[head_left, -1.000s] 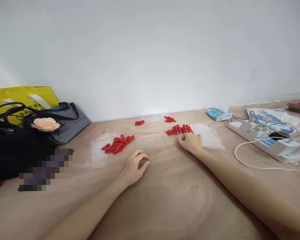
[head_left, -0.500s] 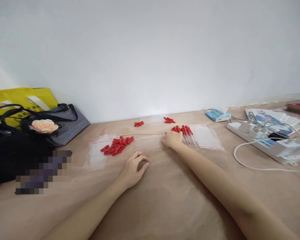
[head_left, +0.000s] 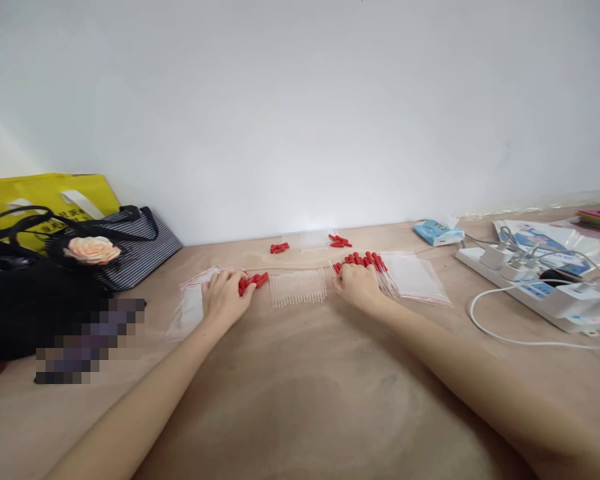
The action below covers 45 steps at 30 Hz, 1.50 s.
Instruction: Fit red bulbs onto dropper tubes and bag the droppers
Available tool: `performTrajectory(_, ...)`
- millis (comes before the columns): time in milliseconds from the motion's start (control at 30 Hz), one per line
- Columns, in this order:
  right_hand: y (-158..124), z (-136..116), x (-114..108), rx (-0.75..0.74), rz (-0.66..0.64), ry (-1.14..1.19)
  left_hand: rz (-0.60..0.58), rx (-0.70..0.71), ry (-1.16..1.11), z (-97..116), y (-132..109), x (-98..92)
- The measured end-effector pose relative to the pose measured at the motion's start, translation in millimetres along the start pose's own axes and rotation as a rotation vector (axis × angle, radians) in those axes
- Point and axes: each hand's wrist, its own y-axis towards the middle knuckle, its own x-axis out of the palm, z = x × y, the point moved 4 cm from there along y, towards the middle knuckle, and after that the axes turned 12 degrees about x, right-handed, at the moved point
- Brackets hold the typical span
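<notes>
My left hand (head_left: pixel 226 297) rests over a pile of red rubber bulbs (head_left: pixel 254 283), its thumb apart from the bent fingers. Part of that pile is hidden under it. In the middle, a row of clear glass dropper tubes (head_left: pixel 298 288) lies side by side without bulbs. My right hand (head_left: pixel 359 285) is closed at the left end of a row of droppers with red bulbs (head_left: pixel 371 260). A thin dropper tube (head_left: pixel 332 268) sticks out by its fingers, which are mostly hidden from me.
Clear zip bags (head_left: pixel 417 279) lie at both sides. Farther back are more red bulbs (head_left: pixel 280 248) and tubes. A tissue pack (head_left: pixel 437 232) and a power strip (head_left: pixel 535 287) with cables sit right; a striped bag (head_left: pixel 147 250) and a yellow bag (head_left: pixel 97 190) stand left.
My left hand has moved left and forward from the bare tabletop onto the red bulbs. My right hand has shifted slightly right, away from the bare tubes, to the capped droppers.
</notes>
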Motion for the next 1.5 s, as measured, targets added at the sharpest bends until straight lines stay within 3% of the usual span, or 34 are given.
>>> performTrajectory(267,-44.3,26.9,0.0,-0.372,0.301,0.18,0.001,0.088,0.048,-6.0,12.4,16.4)
performTrajectory(433,-49.3,27.5,6.6,-0.389,0.294,0.231,0.122,0.087,-0.04,-0.9,7.2,6.3)
performTrajectory(567,-49.0,29.9,13.6,-0.408,0.21,0.315,0.234,0.166,-0.351,25.4,-17.0,-13.7)
performTrajectory(700,-48.9,32.1,19.0,-0.46,0.132,0.406,-0.011,0.351,-0.672,63.7,-46.9,-16.8)
performTrajectory(800,-50.6,31.5,19.9,-0.498,0.114,0.424,-0.17,0.39,-0.762,76.0,-59.2,-12.5)
performTrajectory(1067,-61.9,25.5,14.7,-0.637,0.152,0.447,-0.177,0.443,-0.736,84.8,-56.4,-8.8)
performTrajectory(1500,-74.0,10.1,12.5,-0.713,0.073,0.514,-0.211,0.283,-0.835,92.2,-49.5,-1.4)
